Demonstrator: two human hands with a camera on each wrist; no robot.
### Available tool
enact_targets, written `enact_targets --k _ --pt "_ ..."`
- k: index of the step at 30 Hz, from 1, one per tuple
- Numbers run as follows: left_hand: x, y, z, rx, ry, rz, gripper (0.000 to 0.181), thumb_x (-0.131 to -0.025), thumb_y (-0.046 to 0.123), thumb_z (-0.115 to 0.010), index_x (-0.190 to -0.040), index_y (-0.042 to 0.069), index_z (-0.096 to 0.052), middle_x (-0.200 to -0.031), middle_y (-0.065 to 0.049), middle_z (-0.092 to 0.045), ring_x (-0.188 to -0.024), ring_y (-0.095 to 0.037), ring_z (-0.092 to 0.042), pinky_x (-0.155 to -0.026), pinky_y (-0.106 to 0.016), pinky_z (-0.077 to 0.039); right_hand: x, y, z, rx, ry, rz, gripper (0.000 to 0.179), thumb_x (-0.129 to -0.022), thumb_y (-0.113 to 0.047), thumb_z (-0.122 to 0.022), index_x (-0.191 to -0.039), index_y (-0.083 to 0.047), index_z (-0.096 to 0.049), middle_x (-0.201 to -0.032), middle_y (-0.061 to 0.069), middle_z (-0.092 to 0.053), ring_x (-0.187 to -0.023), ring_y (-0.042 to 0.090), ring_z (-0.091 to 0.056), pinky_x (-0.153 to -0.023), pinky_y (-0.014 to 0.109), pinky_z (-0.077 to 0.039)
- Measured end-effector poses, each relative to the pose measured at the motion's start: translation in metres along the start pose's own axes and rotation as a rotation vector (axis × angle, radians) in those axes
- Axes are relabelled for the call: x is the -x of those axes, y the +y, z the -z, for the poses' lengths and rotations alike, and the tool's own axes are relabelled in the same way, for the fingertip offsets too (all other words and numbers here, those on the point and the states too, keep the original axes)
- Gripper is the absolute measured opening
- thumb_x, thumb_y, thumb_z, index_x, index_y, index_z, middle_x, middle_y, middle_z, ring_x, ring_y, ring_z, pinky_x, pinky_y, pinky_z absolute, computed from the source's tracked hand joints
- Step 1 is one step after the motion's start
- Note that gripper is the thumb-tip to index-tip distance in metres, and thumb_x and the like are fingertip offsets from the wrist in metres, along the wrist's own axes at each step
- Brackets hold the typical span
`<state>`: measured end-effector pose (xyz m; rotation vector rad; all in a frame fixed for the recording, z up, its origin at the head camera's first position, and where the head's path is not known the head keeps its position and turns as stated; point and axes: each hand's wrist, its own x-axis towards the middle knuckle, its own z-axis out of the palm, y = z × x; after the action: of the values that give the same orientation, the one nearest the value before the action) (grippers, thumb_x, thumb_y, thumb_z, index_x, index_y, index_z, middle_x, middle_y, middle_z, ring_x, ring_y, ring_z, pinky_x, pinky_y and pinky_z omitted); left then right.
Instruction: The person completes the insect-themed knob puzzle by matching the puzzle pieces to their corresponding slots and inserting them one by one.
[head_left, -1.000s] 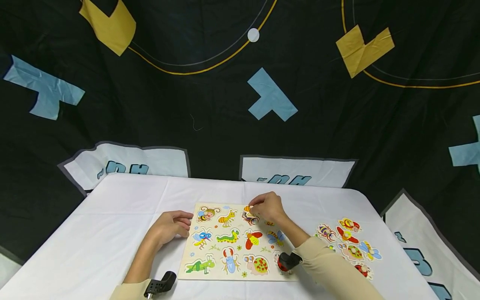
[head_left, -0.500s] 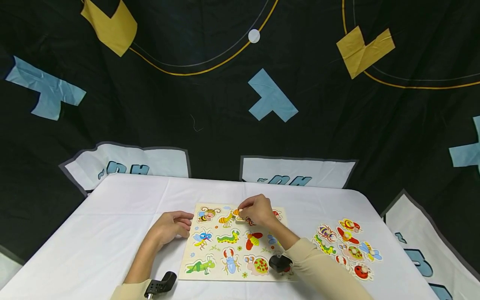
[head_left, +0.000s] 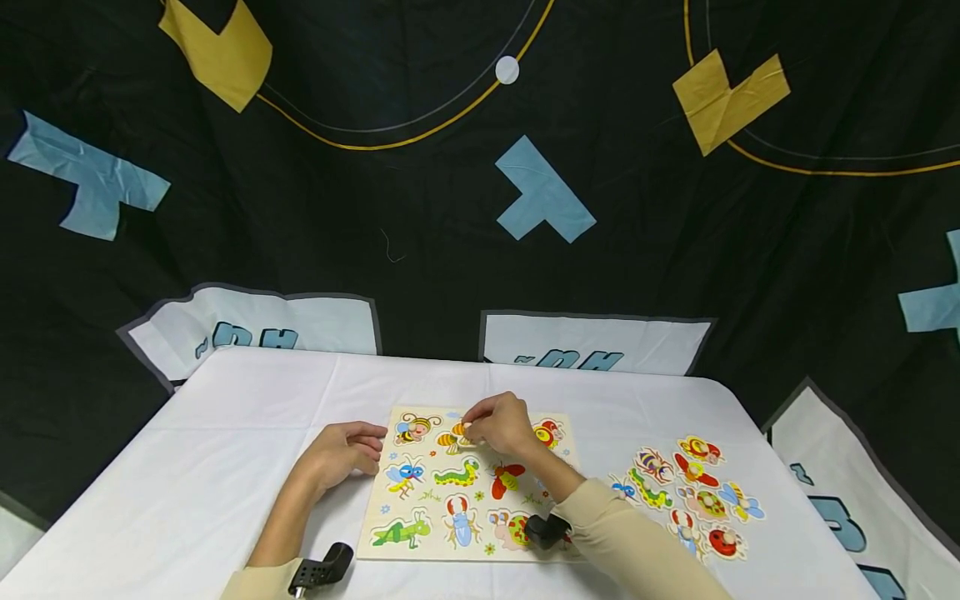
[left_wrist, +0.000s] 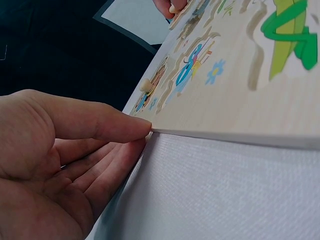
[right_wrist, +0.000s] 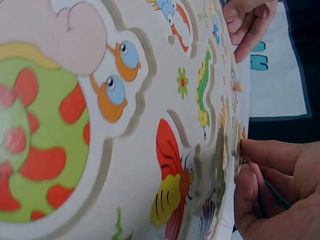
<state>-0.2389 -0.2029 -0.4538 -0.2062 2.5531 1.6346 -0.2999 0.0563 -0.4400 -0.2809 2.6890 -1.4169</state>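
Observation:
In the head view, a pale wooden puzzle board [head_left: 435, 552] with insect-shaped recesses lies on the table. My left hand [head_left: 341, 454] is at its left side; the left wrist view shows fingertips touching the board's edge, fingers loosely extended. Over the top row, my right hand [head_left: 501, 427] pinches a small puzzle piece with yellow-orange stripes, above the printed ant-like insect [head_left: 452, 439]. Seen edge-on in the right wrist view, that piece [right_wrist: 237, 152] sits between thumb and finger, its picture mostly hidden. A bee piece [head_left: 413, 428] with a peg sits in the top-left recess.
Right of the board several loose insect pieces lie grouped on the white tablecloth [head_left: 225, 475], among them a spider [head_left: 653, 465], a caterpillar [head_left: 649, 490] and a ladybird [head_left: 723, 543]. A dark curtain [head_left: 420, 217] hangs behind the table.
My right hand has moved left along the board's top row with the striped piece, uncovering the top-right picture. The left hand has stayed at the board's edge.

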Motion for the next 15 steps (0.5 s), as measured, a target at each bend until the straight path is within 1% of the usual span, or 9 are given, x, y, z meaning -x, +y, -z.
enact_targets --k 5,10,15 --pt "0.0004 -0.0003 -0.0003 -0.003 0.003 0.007 0.06 -0.066 -0.01 -0.075 -0.125 -0.004 -0.066 -0.1 -0.012 -0.068 -0.085 -0.019 -0.063 -0.072 -0.029 -0.05 -0.0008 -0.0023 -0.0043 0.009 0.002 0.0 0.007 -0.077 -0.005 -0.082 -0.082 -0.008 -0.079 -0.076 0.0 -0.072 -0.072 0.015 -0.06 -0.06 0.025 -0.047" --pt "-0.0004 -0.0011 0.0005 -0.012 0.002 0.021 0.061 -0.066 -0.009 -0.075 -0.126 -0.003 -0.066 -0.102 -0.011 -0.069 -0.085 -0.018 -0.064 -0.072 -0.029 -0.05 -0.0014 -0.0034 -0.0074 0.002 -0.001 0.002 0.007 -0.077 -0.005 -0.082 -0.081 -0.009 -0.079 -0.074 -0.001 -0.072 -0.069 0.013 -0.059 -0.057 0.025 -0.046" --pt "-0.001 -0.001 0.0005 -0.007 -0.002 0.02 0.061 -0.066 -0.009 -0.076 -0.126 -0.003 -0.066 -0.101 -0.011 -0.069 -0.085 -0.018 -0.064 -0.073 -0.029 -0.051 -0.0005 -0.0036 -0.0093 0.006 -0.001 0.005 0.007 -0.076 -0.005 -0.083 -0.081 -0.009 -0.079 -0.073 -0.002 -0.072 -0.067 0.012 -0.059 -0.056 0.024 -0.045"
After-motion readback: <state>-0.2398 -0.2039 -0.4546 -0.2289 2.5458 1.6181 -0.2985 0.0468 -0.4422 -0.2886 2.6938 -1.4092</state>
